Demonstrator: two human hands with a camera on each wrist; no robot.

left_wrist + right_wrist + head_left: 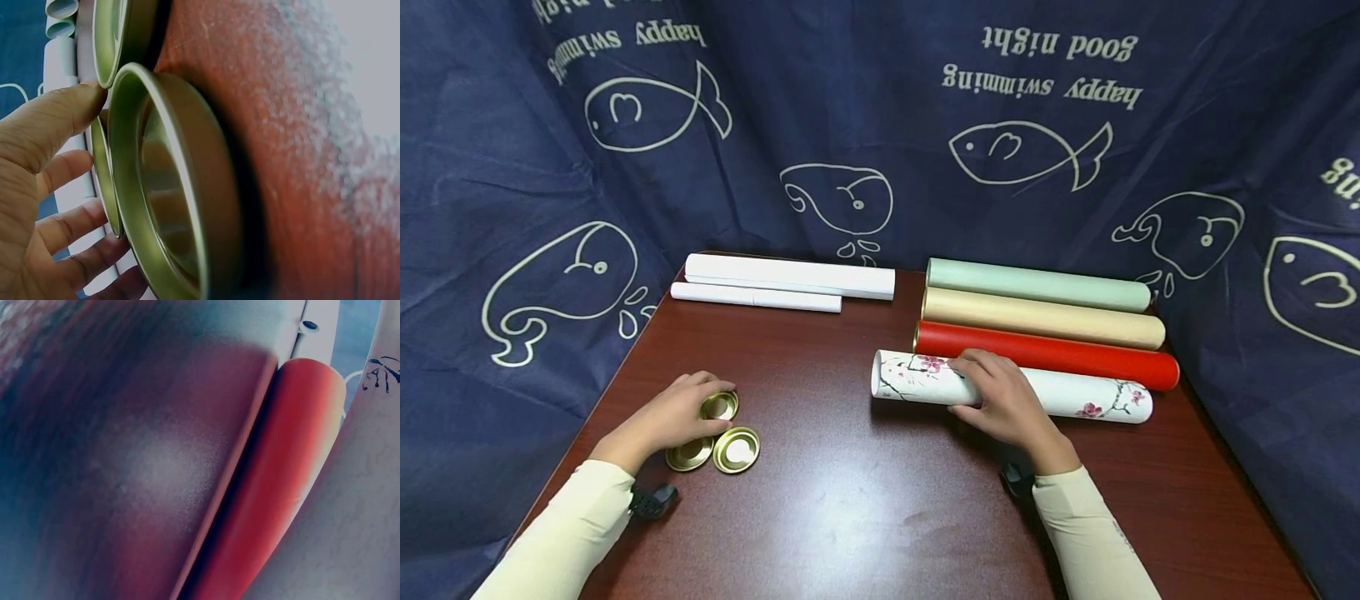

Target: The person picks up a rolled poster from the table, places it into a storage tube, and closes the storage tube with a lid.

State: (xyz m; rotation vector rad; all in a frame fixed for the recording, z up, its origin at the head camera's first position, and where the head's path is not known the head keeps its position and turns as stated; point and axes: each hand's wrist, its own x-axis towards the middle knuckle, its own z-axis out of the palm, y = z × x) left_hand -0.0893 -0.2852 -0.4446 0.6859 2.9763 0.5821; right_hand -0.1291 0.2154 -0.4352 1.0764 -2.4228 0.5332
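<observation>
Near the left side of the table, my left hand [681, 412] has its thumb and index finger on opposite sides of a round gold metal lid [720, 406]. Two more gold lids [737, 450] lie beside it, one partly beneath the hand. In the left wrist view, the thumb tip meets the rims, with a shallow lid [162, 187] large in front. My right hand [996, 392] grips a white cardboard tube [1082, 396] printed with pink blossoms from above. That tube also fills the right side of the right wrist view, where the hand is out of sight.
Behind the blossom tube lie a red tube [1105, 360], a gold tube [1045, 317] and a pale green tube [1037, 285], side by side. Two white paper rolls [790, 275] rest at the back left. A dark blue fish-print cloth [850, 100] hangs around the table [820, 500].
</observation>
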